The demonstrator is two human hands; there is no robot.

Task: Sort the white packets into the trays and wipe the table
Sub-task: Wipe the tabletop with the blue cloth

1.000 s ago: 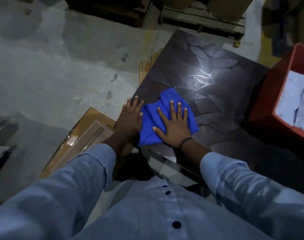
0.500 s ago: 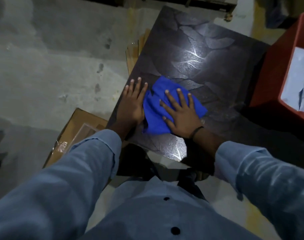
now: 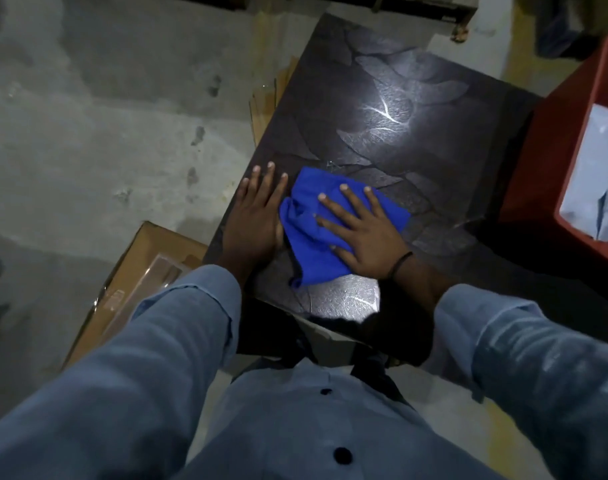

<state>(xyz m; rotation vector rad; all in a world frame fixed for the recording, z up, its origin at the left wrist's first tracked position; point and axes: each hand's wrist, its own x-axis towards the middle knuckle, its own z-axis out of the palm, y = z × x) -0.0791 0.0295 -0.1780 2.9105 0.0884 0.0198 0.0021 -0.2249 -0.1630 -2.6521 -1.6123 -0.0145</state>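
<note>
Straight, spread fingers [image 3: 351, 202] of the right hand [image 3: 361, 233] pressed flat on the blue cloth [image 3: 309, 265]. No curl, no pinch, only palm weight, likely so the whole cloth drags across the surface. Left hand [image 3: 256, 216] flat as well, fingers straight and close together, resting on the bare table [image 3: 382, 116] at its left edge and touching the cloth's left side. Probably there to brace the body, perhaps also to fence in the bunched fabric.

Cloth crumpled, lying toward the near-left corner, well apart from the far and right edges. Judged to be the wiping step, though impossible to tell how much surface is done.

Just beside the right edge, one red tray [image 3: 545, 150] holding the white packets [image 3: 604, 188], out of the wiping path. Several of them overlapping, too jumbled to count. None visible on the table. On the floor by the left edge, one cardboard box [image 3: 133, 258].

Tally: two hands, one cloth, one table, one tray in view, one box.
</note>
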